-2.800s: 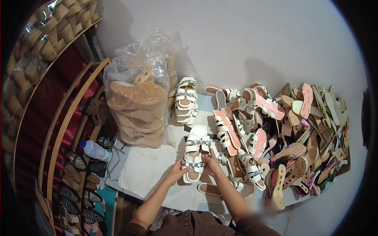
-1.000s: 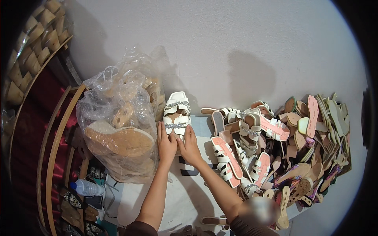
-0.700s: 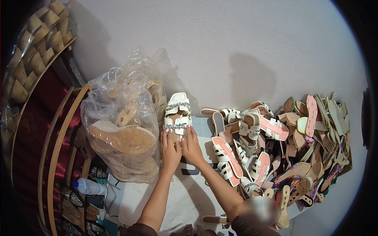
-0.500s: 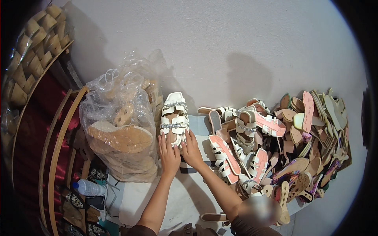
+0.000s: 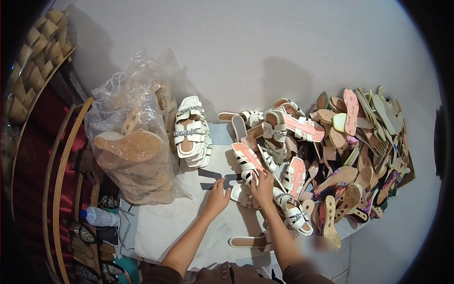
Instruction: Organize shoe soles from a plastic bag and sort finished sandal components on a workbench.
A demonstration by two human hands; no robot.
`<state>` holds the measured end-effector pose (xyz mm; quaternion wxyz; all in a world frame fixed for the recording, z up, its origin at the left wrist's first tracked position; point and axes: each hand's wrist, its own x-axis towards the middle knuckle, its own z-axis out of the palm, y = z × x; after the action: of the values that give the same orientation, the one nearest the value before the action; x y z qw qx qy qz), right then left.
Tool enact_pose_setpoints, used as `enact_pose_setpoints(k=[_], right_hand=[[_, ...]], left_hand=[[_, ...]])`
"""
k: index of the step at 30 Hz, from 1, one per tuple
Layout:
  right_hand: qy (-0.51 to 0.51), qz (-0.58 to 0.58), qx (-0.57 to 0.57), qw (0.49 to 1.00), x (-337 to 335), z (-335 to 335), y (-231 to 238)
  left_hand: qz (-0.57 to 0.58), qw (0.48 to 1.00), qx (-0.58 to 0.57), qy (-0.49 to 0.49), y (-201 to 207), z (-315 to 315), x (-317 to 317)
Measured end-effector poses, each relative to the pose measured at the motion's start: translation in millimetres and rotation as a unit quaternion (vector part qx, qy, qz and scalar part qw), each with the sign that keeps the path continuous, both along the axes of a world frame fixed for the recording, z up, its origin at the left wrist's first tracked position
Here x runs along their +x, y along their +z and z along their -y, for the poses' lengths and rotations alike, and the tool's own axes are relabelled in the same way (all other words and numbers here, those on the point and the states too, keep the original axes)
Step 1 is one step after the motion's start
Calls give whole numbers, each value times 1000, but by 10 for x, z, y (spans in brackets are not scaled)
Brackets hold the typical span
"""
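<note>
On the right, my right hand [image 5: 263, 190] is closed over the near end of a white strappy sandal with a pink insole [image 5: 244, 154]. Its fingertips and the gripped edge are partly hidden. Beside that hand lies a white sandal with a jewelled strap [image 5: 242, 193]. My left hand [image 5: 217, 198] holds nothing; its fingers are slightly apart above the table, close to dark flat strips [image 5: 208, 179]. Farther off stands a neat stack of white sandals with jewelled straps [image 5: 190, 127], touched by neither hand.
A clear plastic bag of wooden-coloured soles [image 5: 127, 151] stands left of the stack. At right is a heap of loose soles and insoles [image 5: 359, 156]. A water bottle [image 5: 101, 217] and a curved wooden rack [image 5: 60, 189] are at left. One tan-insoled sandal [image 5: 248, 242] lies near me.
Both hands have left the sandal stack and come nearer to me. The right hand has moved right onto the loose white sandals. The whole view has shifted slightly.
</note>
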<state>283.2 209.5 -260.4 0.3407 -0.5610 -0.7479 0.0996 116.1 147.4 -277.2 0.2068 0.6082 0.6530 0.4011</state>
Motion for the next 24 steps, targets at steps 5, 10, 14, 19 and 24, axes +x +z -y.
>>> enact_pose_setpoints(k=[5,10,14,19,24], right_hand=[[110,254,-52,960,74,141,23],[51,226,-68,970,62,47,-87],[69,183,-32,980,97,11,-58],[69,138,-167,974,-18,242,213],[135,182,-120,967,-296,760,222]], left_hand=[[199,966,-165,10,-189,-256,217],[216,958,-189,-6,-410,-360,321],[251,949,-191,22,-328,-302,326],[226,961,-142,72,-256,-42,203],[309,928,-193,83,-166,231,107]])
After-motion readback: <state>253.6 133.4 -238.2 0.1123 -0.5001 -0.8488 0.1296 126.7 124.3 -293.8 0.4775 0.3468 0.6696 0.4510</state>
